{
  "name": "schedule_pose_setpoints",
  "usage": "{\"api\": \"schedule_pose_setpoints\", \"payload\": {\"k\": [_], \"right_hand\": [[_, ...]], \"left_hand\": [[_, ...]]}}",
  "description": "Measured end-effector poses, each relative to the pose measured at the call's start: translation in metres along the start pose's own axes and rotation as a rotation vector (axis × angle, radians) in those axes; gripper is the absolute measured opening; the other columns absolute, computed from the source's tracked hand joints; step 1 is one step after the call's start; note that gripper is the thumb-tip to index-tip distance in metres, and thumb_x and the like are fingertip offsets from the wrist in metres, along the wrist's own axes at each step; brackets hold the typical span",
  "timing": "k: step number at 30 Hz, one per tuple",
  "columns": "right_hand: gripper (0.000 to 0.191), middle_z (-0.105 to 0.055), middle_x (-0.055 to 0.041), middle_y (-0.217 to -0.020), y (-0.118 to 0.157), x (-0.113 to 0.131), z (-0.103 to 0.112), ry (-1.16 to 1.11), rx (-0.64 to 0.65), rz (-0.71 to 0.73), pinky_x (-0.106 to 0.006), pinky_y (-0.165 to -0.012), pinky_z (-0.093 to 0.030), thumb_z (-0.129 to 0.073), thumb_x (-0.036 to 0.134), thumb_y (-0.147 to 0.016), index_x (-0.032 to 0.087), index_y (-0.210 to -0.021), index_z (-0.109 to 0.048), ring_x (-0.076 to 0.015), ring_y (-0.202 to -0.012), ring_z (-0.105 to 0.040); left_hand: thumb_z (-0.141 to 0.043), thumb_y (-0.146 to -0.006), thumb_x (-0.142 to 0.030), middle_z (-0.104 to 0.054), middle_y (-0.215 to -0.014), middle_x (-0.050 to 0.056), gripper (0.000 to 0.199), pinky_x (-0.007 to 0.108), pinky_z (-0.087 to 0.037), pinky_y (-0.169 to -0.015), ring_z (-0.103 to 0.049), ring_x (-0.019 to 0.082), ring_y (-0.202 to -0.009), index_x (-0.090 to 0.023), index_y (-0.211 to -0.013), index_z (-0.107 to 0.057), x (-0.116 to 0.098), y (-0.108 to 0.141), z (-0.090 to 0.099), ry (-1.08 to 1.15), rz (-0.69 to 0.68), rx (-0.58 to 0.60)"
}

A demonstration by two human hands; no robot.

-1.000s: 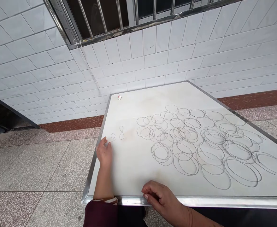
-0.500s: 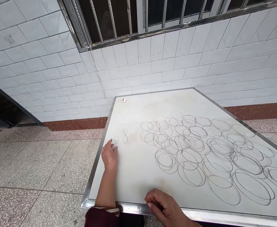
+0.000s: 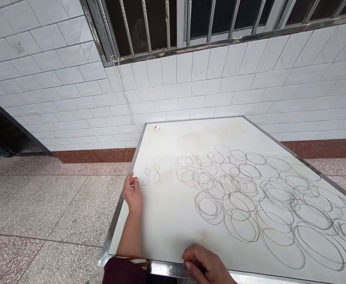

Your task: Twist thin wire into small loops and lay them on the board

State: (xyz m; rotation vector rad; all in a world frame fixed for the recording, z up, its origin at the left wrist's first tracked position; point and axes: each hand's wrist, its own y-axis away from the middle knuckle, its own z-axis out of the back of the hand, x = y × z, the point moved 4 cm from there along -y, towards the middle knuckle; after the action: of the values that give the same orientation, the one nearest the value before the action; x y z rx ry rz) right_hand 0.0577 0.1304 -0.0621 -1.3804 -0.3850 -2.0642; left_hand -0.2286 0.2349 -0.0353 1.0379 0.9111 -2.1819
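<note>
Left hand [image 3: 134,193]: reaching out ahead, over the left rim of the board [image 3: 167,221]. Fingers are half curled; can't tell if there's anything pinched in there, tips are too small to make out.
Right hand [image 3: 208,264]: well apart from the left one, closer to the body, over the near rim. Fingers bent inward, thumb up near the index. Can't tell if it's got hold of something either.
Eight no. 1 [image 3: 147,176]: thin dark line, just ahead and to the right of the left hand's fingers. Round loop on top, and the bottom loop isn't closed.
Eight no. 2 [image 3: 157,173]: right beside the first, on the side away from the left hand. Both loops look closed on this one.
Rings [image 3: 244,177]: a whole mess of thin dark ovals, lots of them overlapping, ahead of the right hand and spreading way off to its right.
White bit [image 3: 157,128]: tiny thing with some red on it, well past the left hand, by the board's far left corner. Too small to say what it is.
Frame [image 3: 167,269]: shiny metal edge, runs between the two wrists and on under the right hand.
Sleeve [image 3: 124,271]: dark maroon, behind the left hand, around that forearm.
Wall [image 3: 167,94]: white tiles, beyond both hands.
Bars [image 3: 211,19]: metal, across the window above the tiles.
Floor [image 3: 72,201]: speckled slabs, left of the left hand.
</note>
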Motion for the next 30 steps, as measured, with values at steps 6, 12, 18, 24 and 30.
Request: {"api": "schedule_pose_setpoints", "payload": {"k": [6,12,18,24,30], "right_hand": [[0.011,-0.061,-0.0011,-0.079,-0.001,-0.006,-0.002,0.024,0.022,-0.021,-0.024,-0.062,-0.043,-0.048,0.026,-0.091,0.022,-0.086,-0.057,-0.0141,-0.067,-0.055],[0.017,-0.061,-0.0014,-0.077,-0.001,-0.005,-0.005,0.054,0.014,-0.033,-0.024,-0.061,-0.043,-0.047,0.034,-0.094,0.022,-0.086,-0.057,-0.014,-0.066,-0.054],[0.02,-0.06,-0.0013,-0.076,-0.003,0.0,-0.007,0.081,-0.01,-0.028,-0.025,-0.062,-0.044,-0.045,0.035,-0.094,0.021,-0.084,-0.056,-0.0145,-0.066,-0.053],[0.019,-0.06,-0.001,-0.076,-0.003,0.0,-0.008,0.089,-0.018,-0.027,-0.025,-0.062,-0.043,-0.045,0.034,-0.094,0.021,-0.085,-0.055,-0.0146,-0.066,-0.054],[0.02,-0.06,-0.0012,-0.076,-0.003,-0.002,-0.008,0.086,-0.03,-0.05,-0.025,-0.061,-0.043,-0.045,0.036,-0.094,0.021,-0.085,-0.056,-0.0144,-0.066,-0.053]], "left_hand": [[-0.049,-0.088,-0.026,-0.068,-0.102,0.005,0.047,0.033,-0.05,-0.084,-0.064,0.019,-0.094,-0.022,-0.135,-0.048,0.004,-0.005,0.0,0.017,0.041,-0.016],[-0.066,-0.077,-0.021,-0.069,-0.099,0.005,0.057,0.043,-0.044,-0.091,-0.057,0.028,-0.107,-0.025,-0.132,-0.052,0.0,-0.003,-0.011,-0.111,0.004,0.125],[-0.061,-0.081,-0.018,-0.068,-0.098,0.006,0.055,0.044,-0.04,-0.096,-0.056,0.027,-0.107,-0.023,-0.135,-0.049,-0.003,-0.001,-0.012,-0.194,-0.014,0.179],[-0.051,-0.086,-0.014,-0.068,-0.086,0.005,0.047,0.042,-0.041,-0.096,-0.059,0.027,-0.104,-0.019,-0.133,-0.052,-0.006,-0.002,-0.01,-0.223,-0.024,0.175],[-0.048,-0.088,-0.014,-0.067,-0.092,0.007,0.044,0.04,-0.043,-0.094,-0.061,0.024,-0.101,-0.018,-0.132,-0.053,-0.005,-0.001,-0.009,-0.219,-0.032,0.151]]}}
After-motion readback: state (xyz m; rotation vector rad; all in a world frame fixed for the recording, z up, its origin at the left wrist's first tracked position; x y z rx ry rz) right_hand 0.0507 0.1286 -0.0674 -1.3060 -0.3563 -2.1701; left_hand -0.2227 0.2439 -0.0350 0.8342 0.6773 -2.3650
